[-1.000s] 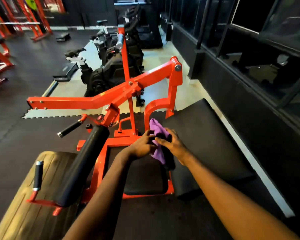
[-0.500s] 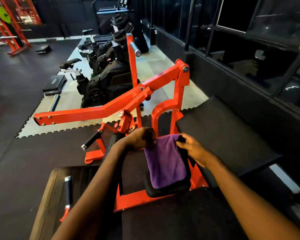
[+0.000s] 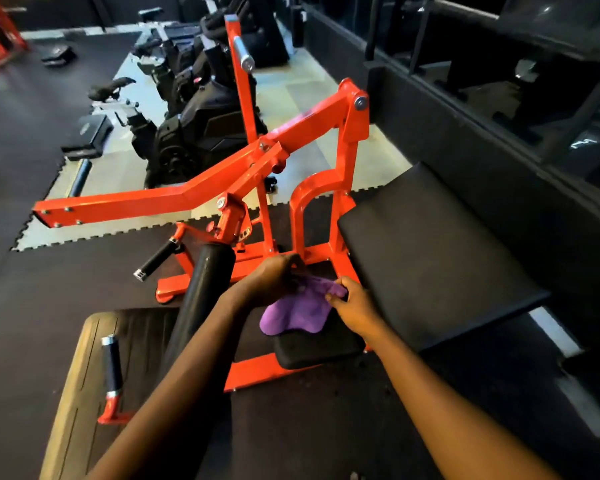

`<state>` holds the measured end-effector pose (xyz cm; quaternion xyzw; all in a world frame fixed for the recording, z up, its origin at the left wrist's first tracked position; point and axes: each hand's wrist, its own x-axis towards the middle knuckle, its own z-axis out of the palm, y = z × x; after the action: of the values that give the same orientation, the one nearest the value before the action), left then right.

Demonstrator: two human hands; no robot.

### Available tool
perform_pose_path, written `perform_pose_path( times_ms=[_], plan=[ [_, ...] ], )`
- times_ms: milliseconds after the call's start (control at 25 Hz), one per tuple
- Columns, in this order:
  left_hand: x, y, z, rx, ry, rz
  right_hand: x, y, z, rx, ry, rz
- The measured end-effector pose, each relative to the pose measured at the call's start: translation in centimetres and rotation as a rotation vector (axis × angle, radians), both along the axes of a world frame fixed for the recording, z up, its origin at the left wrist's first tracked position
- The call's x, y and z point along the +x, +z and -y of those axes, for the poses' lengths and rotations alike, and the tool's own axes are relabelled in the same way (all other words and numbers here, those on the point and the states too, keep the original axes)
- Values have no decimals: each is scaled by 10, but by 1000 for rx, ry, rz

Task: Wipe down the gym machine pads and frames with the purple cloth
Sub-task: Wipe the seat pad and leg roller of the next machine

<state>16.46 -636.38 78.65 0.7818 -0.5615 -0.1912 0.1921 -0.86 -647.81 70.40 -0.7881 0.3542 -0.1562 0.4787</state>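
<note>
Left hand [image 3: 274,276] and right hand [image 3: 355,306] pinching purple cloth [image 3: 297,313] far edge, cloth draping toward viewer over small black pad [image 3: 321,349]

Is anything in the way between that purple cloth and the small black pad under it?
Nothing visible. The left hand and right hand both grip the purple cloth, which drapes directly over the small black pad.

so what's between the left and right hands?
Head view: only the crumpled purple cloth, gripped at its far edge by the left hand and right hand, draped over the small black rectangular pad.
</note>
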Motion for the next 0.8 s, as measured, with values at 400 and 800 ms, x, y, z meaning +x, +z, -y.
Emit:
perform_pose_path(
  times_ms=[400, 800],
  plan=[
    [-35, -271, -40, 56, 238, -98, -35, -207, 11, -14, -50, -130],
    [33, -539, -1, -96, 709, -108, 33, -430, 85, -240, -410, -15]
  ],
)
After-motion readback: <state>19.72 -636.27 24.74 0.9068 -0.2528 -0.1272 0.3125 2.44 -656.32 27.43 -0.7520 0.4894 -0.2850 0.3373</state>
